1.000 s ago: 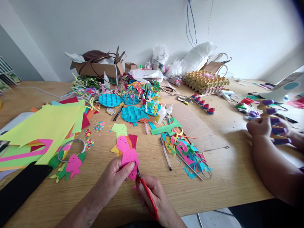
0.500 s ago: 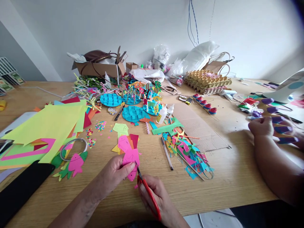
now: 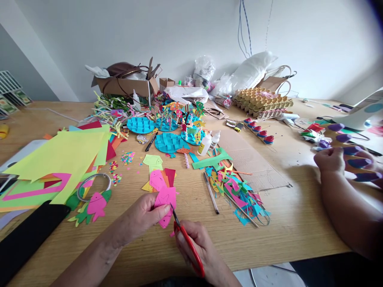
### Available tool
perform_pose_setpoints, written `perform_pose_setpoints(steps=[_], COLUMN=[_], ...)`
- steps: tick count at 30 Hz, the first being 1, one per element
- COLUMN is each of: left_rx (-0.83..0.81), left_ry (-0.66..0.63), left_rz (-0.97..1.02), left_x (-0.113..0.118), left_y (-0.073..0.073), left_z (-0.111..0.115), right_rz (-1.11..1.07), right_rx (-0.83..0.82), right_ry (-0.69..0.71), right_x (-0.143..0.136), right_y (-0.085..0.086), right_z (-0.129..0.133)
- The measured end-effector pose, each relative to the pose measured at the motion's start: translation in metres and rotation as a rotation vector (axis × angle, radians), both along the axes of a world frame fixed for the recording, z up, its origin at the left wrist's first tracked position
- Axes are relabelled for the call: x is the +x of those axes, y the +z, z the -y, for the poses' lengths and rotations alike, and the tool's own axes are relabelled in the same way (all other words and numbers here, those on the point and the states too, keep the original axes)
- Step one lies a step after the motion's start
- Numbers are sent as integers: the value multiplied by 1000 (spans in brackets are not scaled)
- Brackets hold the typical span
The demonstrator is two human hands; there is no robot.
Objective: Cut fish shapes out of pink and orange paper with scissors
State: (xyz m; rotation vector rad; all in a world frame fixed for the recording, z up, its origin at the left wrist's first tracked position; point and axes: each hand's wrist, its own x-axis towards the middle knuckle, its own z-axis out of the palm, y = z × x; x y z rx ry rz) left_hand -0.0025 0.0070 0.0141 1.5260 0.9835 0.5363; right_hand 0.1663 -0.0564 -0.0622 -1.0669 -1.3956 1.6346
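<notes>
Between the thumb and fingers of my left hand (image 3: 149, 210) is a piece of pink paper (image 3: 166, 196) with fish outlines drawn on it. My right hand (image 3: 196, 242) grips red-handled scissors (image 3: 191, 249), their blades at the paper's right edge beside my left thumb. Just beyond lie another pink paper fish (image 3: 157, 180), coloured scraps and a light green paper piece (image 3: 153, 161) with a drawn fish. Cut paper fish (image 3: 97, 206), pink over green, rest on the table to the left, by a roll of tape (image 3: 93, 187).
Yellow paper sheets (image 3: 60, 153) are stacked at left. Paper scraps (image 3: 239, 191) and a pen (image 3: 211, 193) lie right of my hands. Blue discs (image 3: 170, 142), glue bottles (image 3: 204, 144) and egg trays (image 3: 260, 99) stand farther back. At right, a co-worker's hand (image 3: 330, 161) holds a painted egg-carton strip (image 3: 356, 162).
The view has shifted slightly. My hands, the scissors and the pink paper keep nearly the same position; the co-worker's hand has barely moved.
</notes>
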Motion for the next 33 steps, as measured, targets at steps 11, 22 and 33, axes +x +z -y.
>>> perform_pose_setpoints(steps=[11, 22, 33], left_rx=[-92, -63, -33], left_ry=[-176, -19, 206], left_rz=[-136, 92, 153], left_x=[-13, -11, -9], left_y=[10, 0, -8], left_z=[-14, -10, 8], right_rz=[252, 221, 177], right_rx=[157, 38, 57], right_ry=[72, 56, 38], right_x=[8, 6, -4], right_y=[30, 21, 22], right_z=[-8, -7, -10])
